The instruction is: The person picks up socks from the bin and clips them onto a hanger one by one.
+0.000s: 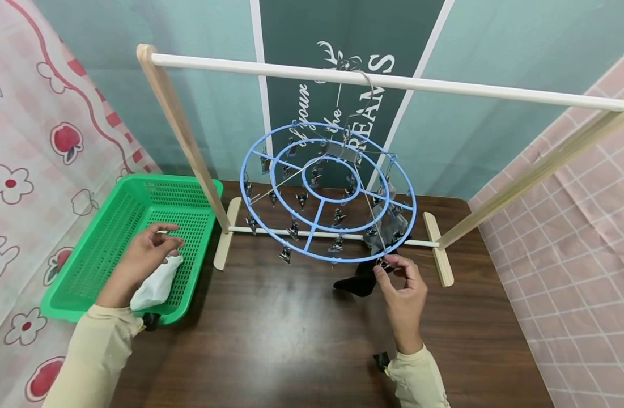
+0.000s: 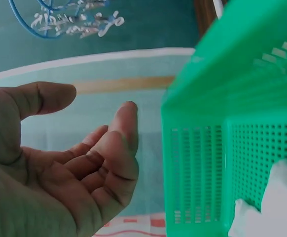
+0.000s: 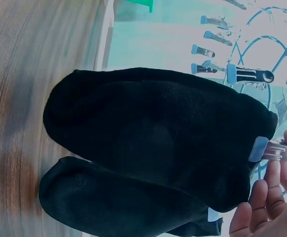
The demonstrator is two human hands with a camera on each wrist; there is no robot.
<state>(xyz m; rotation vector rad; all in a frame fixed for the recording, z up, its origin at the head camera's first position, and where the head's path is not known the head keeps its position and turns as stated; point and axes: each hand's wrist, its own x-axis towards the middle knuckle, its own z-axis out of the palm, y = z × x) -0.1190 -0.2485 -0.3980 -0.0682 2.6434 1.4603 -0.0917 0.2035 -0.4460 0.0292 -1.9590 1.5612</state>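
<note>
A round blue clip hanger (image 1: pixel 317 226) hangs by a hook from the rack's top bar. At its front right rim my right hand (image 1: pixel 406 289) pinches a clip (image 3: pixel 276 150) between thumb and fingers. A black sock (image 3: pixel 153 133) is attached at that clip, toe hanging away from the hand. Another black sock (image 3: pixel 119 200) hangs beside it. Behind these, a grey sock (image 1: pixel 390 224) hangs from the same side of the ring. My left hand (image 1: pixel 145 255) is above the green basket, fingers loosely bent and holding nothing. Below it a white cloth piece (image 1: pixel 161 283) lies in the basket.
The green basket (image 1: pixel 72 283) stands on the left of the brown wooden table (image 1: pixel 271 328). A rack with a white top bar (image 1: pixel 215 65) and wooden side posts (image 1: pixel 184 136) spans the back. Several other clips (image 1: pixel 286 255) dangle from the rings.
</note>
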